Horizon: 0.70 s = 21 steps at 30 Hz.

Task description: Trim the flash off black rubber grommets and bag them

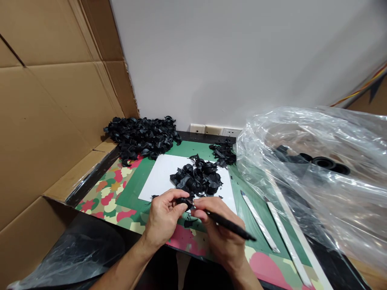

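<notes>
Between the thumb and fingers of my left hand is a small black rubber-like part, partly hidden by the fingertips. My right hand grips a black-handled craft knife like a pen, its thin metal tip touching or very near the part. Just beyond both hands, a loose heap of black ribbed parts and trimmings lies on a white sheet. A black scrap rests on the table below the hands.
A larger black pile sits at back left beside a cardboard wall. Smaller black scraps lie at back right. Two white strips lie on the green mat. A clear plastic bag holds black round parts.
</notes>
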Available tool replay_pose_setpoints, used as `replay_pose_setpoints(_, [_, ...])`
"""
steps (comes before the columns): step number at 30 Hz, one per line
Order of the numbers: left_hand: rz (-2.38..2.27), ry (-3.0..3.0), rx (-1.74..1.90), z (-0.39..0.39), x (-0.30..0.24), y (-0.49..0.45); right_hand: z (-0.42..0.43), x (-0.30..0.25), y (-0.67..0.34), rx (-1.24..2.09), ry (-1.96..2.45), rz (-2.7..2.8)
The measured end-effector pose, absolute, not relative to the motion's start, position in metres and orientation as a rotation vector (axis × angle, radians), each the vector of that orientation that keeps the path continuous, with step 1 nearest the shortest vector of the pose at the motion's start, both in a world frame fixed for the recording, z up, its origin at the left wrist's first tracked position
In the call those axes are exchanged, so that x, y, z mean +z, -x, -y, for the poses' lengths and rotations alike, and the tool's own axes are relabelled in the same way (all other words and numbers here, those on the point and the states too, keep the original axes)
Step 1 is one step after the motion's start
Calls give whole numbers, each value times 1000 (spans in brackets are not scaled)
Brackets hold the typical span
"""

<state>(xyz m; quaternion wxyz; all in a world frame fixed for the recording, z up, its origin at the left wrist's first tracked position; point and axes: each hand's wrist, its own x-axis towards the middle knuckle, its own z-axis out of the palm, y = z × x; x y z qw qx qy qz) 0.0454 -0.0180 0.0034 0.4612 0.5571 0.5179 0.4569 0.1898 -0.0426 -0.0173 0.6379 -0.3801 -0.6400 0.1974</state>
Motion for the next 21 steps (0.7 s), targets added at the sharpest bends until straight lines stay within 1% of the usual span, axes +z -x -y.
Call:
replay_pose_setpoints(4, [-1267, -1306, 1078, 21, 2, -47, 47, -14, -189, 185, 921, 1642])
replay_pose_setpoints(6, [-1289, -1305, 1078, 23, 4, -47, 46, -17, -193, 90, 985, 1580])
replay_pose_setpoints(8, [-1320, -1307, 1082, 24, 5, -46, 44, -20, -199, 72, 1050, 1427])
replay_pose_setpoints(10, [-1335, -1296, 1082, 24, 7, -46, 41, -21, -205, 185, 1088, 1285])
replay_pose_setpoints(15, [-1321, -1306, 1094, 23, 7, -46, 40, -15, -204, 699, 1092, 1190])
replay_pose_setpoints(17, [-1314, -1327, 1117, 23, 6, -47, 41, -15, -201, 780, 1051, 1198])
replay_pose_setpoints(21, [-1302, -1354, 1172, 22, 6, -46, 45, -20, -199, 813, 939, 1229])
